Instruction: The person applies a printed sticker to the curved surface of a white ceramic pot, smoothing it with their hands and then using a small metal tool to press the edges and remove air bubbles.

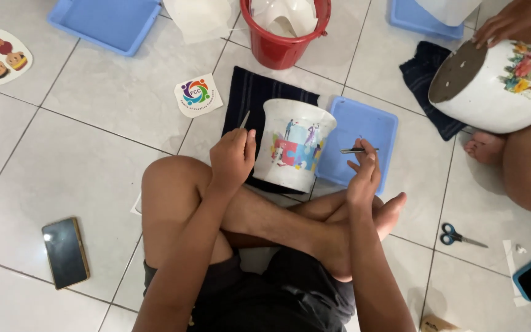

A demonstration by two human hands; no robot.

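Head view, only one angle. Person sits cross-legged on the tiled floor (93, 123).

Left hand (233, 158): grip closed around a thin pale blade-like tool (244, 119), tip pointing up and away, just left of the white pot (293, 150). Hand is beside the pot's left wall; can't tell if it actually touches it.

Right hand (364, 175): grip pinched shut on slim tweezers (357, 150), held level over the blue tray (357, 144), just right of the pot.

The pot stands upright on a dark cloth (250, 98), between the two hands, colourful picture facing the person.

Risks as I judge them:
- Neither hand clearly steadies the pot; a push from the blade side could tip it right, onto the tray.
- Blade tip near the picture: a slip would scratch or tear it.
- Tweezers close to the bare foot (388, 212) below; a drop lands on skin.
- Cloth can slide on smooth tile and carry the pot with it.
- Red bucket (285, 37) just beyond, another person's large pot (499, 83) far right: crowded, elbow knocks likely.
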